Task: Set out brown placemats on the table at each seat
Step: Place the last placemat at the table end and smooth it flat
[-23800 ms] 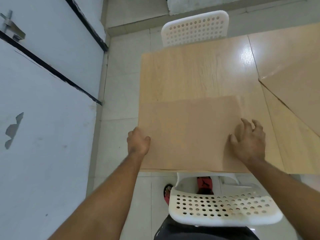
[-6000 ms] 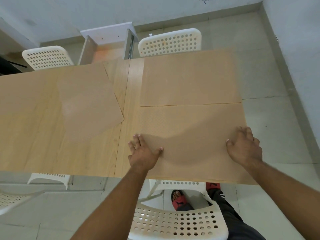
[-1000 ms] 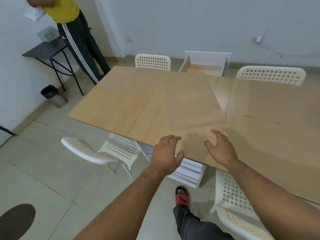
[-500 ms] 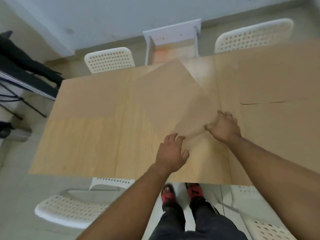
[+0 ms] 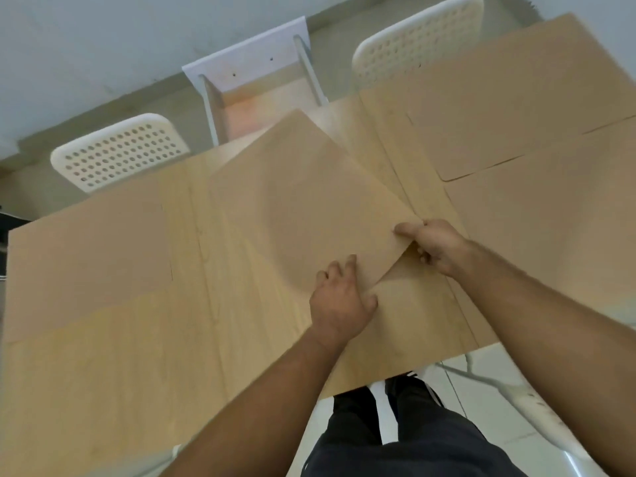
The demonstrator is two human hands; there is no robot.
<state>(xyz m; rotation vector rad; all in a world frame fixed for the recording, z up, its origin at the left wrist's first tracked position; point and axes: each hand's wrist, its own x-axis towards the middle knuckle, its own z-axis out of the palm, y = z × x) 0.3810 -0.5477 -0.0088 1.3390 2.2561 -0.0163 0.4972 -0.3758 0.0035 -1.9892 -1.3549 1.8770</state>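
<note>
A brown placemat (image 5: 303, 201) lies skewed on the light wooden table (image 5: 120, 356), its near corner lifted. My right hand (image 5: 432, 244) pinches that corner, thumb on top and fingers under it. My left hand (image 5: 339, 297) rests on the mat's near edge with fingers spread over it. Two more brown placemats lie flat at the right end: a far placemat (image 5: 499, 111) and a near placemat (image 5: 550, 215). Another placemat (image 5: 89, 253) lies flat at the far left.
White perforated chairs stand across the table, one chair (image 5: 117, 149) at the left and one chair (image 5: 416, 36) at the right. A white open box (image 5: 254, 84) stands between them. My legs and part of a white chair (image 5: 516, 401) show below the table's near edge.
My right hand has closed on the skewed mat's near corner and lifted it. My left hand has slid up onto the mat's edge. The view has moved closer over the table.
</note>
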